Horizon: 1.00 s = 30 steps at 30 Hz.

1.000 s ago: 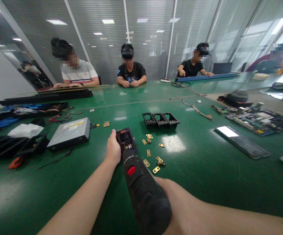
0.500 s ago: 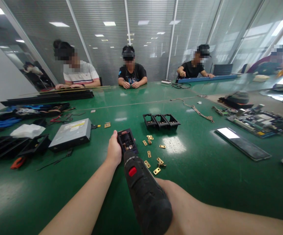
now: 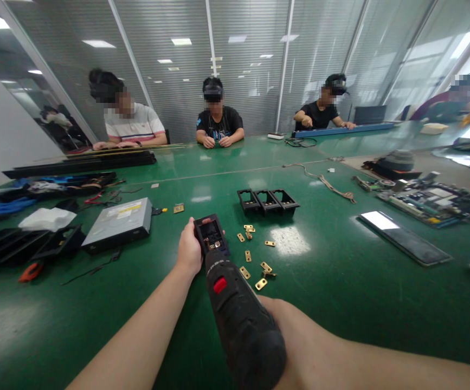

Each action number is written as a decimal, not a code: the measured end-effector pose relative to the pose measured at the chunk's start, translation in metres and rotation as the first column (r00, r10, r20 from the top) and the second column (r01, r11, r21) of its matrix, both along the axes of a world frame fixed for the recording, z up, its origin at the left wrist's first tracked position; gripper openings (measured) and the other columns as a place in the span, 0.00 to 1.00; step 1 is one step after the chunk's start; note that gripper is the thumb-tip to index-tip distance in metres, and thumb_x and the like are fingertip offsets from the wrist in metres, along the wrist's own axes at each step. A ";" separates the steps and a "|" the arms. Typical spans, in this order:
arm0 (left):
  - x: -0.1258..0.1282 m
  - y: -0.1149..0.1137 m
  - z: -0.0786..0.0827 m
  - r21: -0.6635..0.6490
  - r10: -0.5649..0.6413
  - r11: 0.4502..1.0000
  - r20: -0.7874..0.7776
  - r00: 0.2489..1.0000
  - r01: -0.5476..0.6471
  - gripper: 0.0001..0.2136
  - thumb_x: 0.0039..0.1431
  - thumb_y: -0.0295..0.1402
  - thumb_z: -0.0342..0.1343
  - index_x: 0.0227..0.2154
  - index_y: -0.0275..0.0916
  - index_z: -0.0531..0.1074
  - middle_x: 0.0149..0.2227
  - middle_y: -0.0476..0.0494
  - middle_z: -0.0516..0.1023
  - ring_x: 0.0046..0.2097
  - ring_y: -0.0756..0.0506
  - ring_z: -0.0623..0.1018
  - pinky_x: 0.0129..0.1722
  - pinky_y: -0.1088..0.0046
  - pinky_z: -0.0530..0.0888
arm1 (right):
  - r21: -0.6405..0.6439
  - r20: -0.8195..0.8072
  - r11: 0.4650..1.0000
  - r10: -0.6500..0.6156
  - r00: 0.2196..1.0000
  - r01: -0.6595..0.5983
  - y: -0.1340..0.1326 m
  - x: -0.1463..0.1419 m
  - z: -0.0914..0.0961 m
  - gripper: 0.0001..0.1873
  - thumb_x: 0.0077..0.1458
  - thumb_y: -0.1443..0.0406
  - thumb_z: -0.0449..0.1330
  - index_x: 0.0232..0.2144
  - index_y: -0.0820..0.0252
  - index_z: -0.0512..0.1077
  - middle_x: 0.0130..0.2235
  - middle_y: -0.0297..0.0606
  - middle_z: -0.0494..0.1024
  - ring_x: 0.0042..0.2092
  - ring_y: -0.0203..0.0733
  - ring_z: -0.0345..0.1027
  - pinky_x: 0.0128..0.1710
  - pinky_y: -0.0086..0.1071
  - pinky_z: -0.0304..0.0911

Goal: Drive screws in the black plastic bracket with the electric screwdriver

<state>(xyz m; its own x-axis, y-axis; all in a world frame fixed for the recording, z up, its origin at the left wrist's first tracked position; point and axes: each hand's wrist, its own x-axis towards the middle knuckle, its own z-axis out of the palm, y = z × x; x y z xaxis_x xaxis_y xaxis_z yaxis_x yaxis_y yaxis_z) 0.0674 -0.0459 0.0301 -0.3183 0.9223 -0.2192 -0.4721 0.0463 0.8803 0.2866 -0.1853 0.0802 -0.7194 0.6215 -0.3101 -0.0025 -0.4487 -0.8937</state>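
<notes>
My left hand [image 3: 190, 246] is closed around the left side of a small black plastic frame [image 3: 211, 230], with brass-coloured pieces inside its lower part. In my right hand [image 3: 281, 319] is a black cordless drill [image 3: 243, 319] with a red switch on top. Its front end points into the frame; the bit's tip is hidden behind the drill body. Right of the frame lie several small brass plates [image 3: 248, 255], each with two holes. Beyond them stands a row of three joined black frames [image 3: 264, 203] with brass bits inside.
To the left are a silver disc drive [image 3: 118, 223], black trays [image 3: 11, 244] and blue cables [image 3: 5, 205]. A phone-like dark slab [image 3: 403, 238] and a circuit board [image 3: 438, 200] lie at the right. Several people sit across the green table [image 3: 340, 314].
Hardly anything differs. Both hands, the drill and the frame stay in the same place, and the view has shifted very slightly.
</notes>
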 end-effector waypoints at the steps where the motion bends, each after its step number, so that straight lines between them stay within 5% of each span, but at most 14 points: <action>1: 0.000 0.000 0.000 -0.002 0.001 1.000 0.001 1.000 -0.001 0.26 0.78 0.45 0.43 0.53 0.31 0.82 0.31 0.39 0.86 0.31 0.38 0.87 0.35 0.59 0.86 | 0.010 -0.004 1.000 0.001 1.000 -0.001 0.000 0.000 -0.001 0.31 0.34 0.77 0.79 0.43 0.59 0.79 0.35 0.28 0.76 0.38 0.42 0.72 0.52 0.41 0.72; 9: 0.003 -0.002 0.007 -0.011 0.009 1.000 0.006 1.000 -0.009 0.25 0.79 0.44 0.43 0.49 0.33 0.82 0.30 0.39 0.86 0.29 0.39 0.87 0.30 0.64 0.84 | 0.057 -0.034 0.998 0.011 0.999 -0.009 0.001 0.000 0.004 0.26 0.35 0.78 0.79 0.36 0.59 0.76 0.30 0.24 0.67 0.32 0.36 0.61 0.51 0.40 0.73; 12: 0.002 -0.003 0.007 -0.007 -0.004 1.000 -0.002 1.000 0.004 0.25 0.79 0.45 0.43 0.49 0.33 0.82 0.31 0.39 0.87 0.29 0.39 0.87 0.30 0.63 0.85 | 0.068 -0.059 0.998 0.012 0.998 -0.008 0.000 0.001 0.003 0.23 0.37 0.75 0.79 0.33 0.57 0.74 0.31 0.25 0.68 0.34 0.38 0.64 0.53 0.41 0.73; 16: 0.001 -0.003 0.005 0.002 -0.003 1.000 -0.008 1.000 0.003 0.25 0.78 0.46 0.44 0.50 0.31 0.82 0.32 0.37 0.87 0.30 0.38 0.87 0.31 0.61 0.85 | 0.026 -0.062 1.000 0.008 0.998 -0.006 0.001 0.000 0.001 0.29 0.33 0.77 0.79 0.39 0.58 0.76 0.33 0.25 0.70 0.34 0.36 0.62 0.52 0.39 0.73; 20: -0.001 -0.002 0.002 0.015 -0.012 1.000 -0.011 1.000 0.012 0.25 0.79 0.46 0.45 0.48 0.31 0.82 0.33 0.36 0.87 0.32 0.37 0.88 0.32 0.61 0.85 | -0.038 -0.038 0.999 0.006 0.999 -0.007 0.001 -0.001 0.003 0.24 0.42 0.75 0.76 0.42 0.59 0.76 0.32 0.25 0.69 0.32 0.35 0.58 0.47 0.35 0.71; 30: -0.004 0.000 -0.004 0.024 -0.034 0.999 -0.028 0.999 0.035 0.28 0.78 0.52 0.47 0.50 0.31 0.82 0.34 0.35 0.88 0.32 0.37 0.88 0.32 0.62 0.85 | 0.068 0.023 0.998 -0.002 1.000 0.001 0.000 0.000 0.005 0.31 0.34 0.79 0.80 0.42 0.61 0.78 0.33 0.26 0.70 0.34 0.35 0.58 0.45 0.33 0.69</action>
